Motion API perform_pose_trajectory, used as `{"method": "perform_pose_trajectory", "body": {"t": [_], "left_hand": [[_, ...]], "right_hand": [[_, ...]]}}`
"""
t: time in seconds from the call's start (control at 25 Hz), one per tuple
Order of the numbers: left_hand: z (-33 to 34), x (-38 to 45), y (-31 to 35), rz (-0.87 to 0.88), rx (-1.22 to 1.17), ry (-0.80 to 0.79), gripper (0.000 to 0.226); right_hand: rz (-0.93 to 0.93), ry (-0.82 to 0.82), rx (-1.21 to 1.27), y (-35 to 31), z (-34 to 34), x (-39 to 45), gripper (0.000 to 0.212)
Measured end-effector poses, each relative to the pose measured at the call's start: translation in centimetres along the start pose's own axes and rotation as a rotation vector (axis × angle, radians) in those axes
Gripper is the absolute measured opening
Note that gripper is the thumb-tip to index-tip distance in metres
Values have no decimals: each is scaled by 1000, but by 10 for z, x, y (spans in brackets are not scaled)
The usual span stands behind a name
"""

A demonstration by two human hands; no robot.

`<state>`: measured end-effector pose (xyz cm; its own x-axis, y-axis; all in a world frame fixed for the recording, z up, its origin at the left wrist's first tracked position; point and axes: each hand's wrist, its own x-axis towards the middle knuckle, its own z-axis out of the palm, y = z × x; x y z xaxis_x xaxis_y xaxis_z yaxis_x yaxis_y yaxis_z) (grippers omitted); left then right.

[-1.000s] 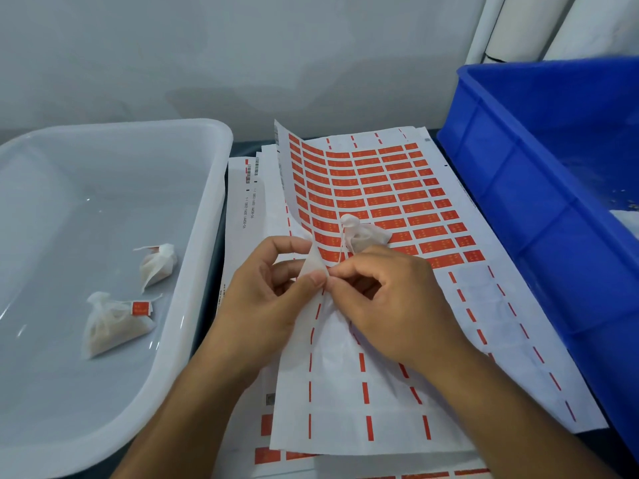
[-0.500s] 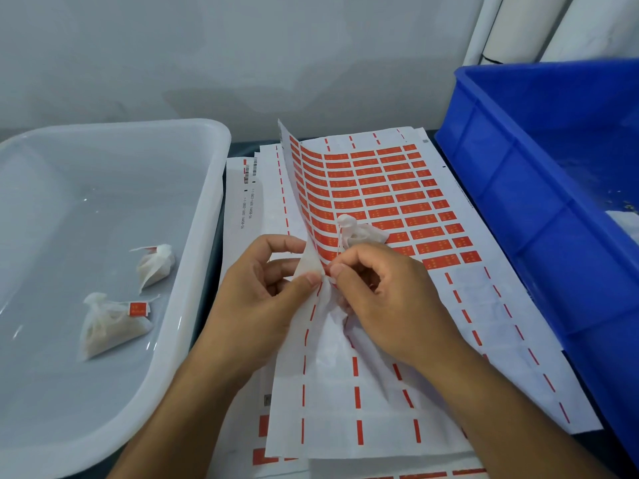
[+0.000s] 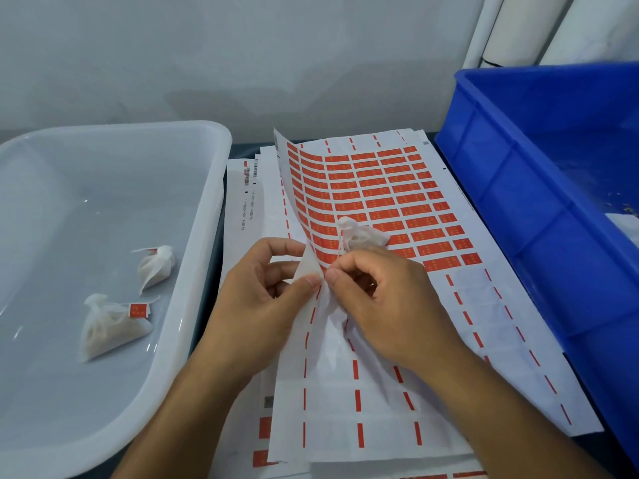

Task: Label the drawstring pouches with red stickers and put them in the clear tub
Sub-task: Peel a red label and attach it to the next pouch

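1. Pinching the lifted left edge of the top sticker sheet (image 3: pixel 397 202), the left hand (image 3: pixel 262 305) has thumb and fingers clamped on the paper fold.
2. The right hand (image 3: pixel 387 305) meets the left at that edge; its fingers are curled with thumb and forefinger pinched at the sheet's edge. An unlabelled drawstring pouch (image 3: pixel 359 236) sits just beyond its knuckles, on the red sticker rows; whether the hand also grips the pouch's string cannot be told.
3. The sheet's far half carries rows of red stickers; its near half shows bare backing with short red dashes.
4. The sheet lies on a stack of similar sheets (image 3: pixel 242 209), which rests on a dark tabletop (image 3: pixel 242 148).
5. The clear tub (image 3: pixel 207 236) stands left of the stack and touches it. Inside lie two pouches: the nearer pouch (image 3: pixel 107 326) bears a red sticker on its string, and the farther pouch (image 3: pixel 155 267) shows a red tag at its string.
6. A blue crate (image 3: pixel 518 209) stands right of the stack, holding pale contents at its right edge.
7. A plain grey wall (image 3: pixel 242 57) backs the table; white rolls (image 3: pixel 518 25) lean in the far right corner.
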<state>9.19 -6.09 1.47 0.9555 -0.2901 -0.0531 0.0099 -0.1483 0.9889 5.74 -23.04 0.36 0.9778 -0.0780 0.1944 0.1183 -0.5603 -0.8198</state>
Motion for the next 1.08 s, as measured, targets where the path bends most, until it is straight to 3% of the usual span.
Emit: {"method": "perform_pose_trajectory", "body": {"t": [0.32,0.56,0.72,0.92,1.08], "left_hand": [[0,0,-1,-25,62,38,26],[0,2,0,4,154,141,65],[0,1,-4,11,378,174,65],[3,0,-14,-35,662,246,70],[6,-3,-15,35,861,272,71]], "right_hand": [[96,-8,19,4,6,0,15],[184,71,58,6,5,3,17],[189,92,100,5,4,3,16],[202,114,333,2,-1,4,11],[178,191,475,2,-11,8,11]]}}
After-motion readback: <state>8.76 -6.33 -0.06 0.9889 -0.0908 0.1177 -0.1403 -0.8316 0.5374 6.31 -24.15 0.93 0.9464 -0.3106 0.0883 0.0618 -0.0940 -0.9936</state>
